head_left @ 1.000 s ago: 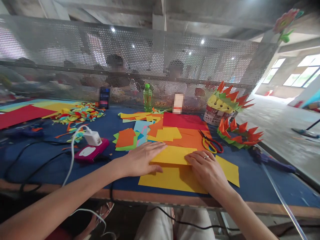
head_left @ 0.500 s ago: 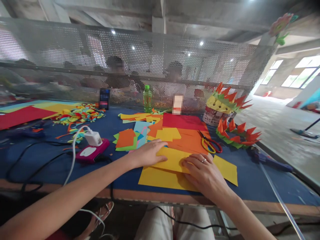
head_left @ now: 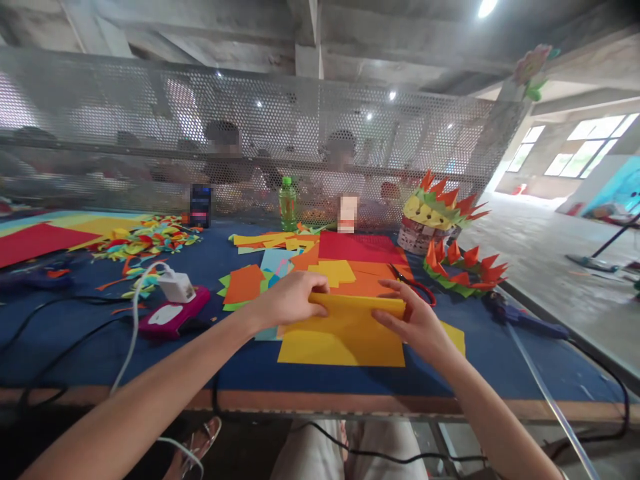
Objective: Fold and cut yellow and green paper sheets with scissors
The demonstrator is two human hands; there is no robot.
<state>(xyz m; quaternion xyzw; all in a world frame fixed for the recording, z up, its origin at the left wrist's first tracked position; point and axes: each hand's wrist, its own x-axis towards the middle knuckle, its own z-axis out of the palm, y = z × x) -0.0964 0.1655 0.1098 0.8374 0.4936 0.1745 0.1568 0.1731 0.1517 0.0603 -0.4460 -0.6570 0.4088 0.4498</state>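
Note:
A sheet of yellow paper (head_left: 345, 333) lies near the table's front edge, its far part folded over and raised along a crease. My left hand (head_left: 295, 297) pinches the left end of that fold between thumb and fingers. At the right end, my right hand (head_left: 413, 317) grips the fold, thumb on the near side and fingers behind. Another piece of yellow paper (head_left: 453, 339) shows partly from under my right wrist. Just beyond my hands are orange sheets (head_left: 367, 277), a small yellow piece (head_left: 334, 272) and scissors (head_left: 423, 291), their yellow handle loop now hidden.
A magenta power strip (head_left: 175, 315) with a white charger (head_left: 176, 285) sits left, cables trailing. At right are a spiky paper crown ring (head_left: 467, 270), a basket-like paper piece (head_left: 433, 213) and a blue glue gun (head_left: 530, 320). A green bottle (head_left: 288, 205) stands before the mesh screen (head_left: 280, 127).
My right hand has shifted from lying flat on the folded paper to holding the fold's right end. The folded edge is lifted more upright. The camera view has shifted slightly.

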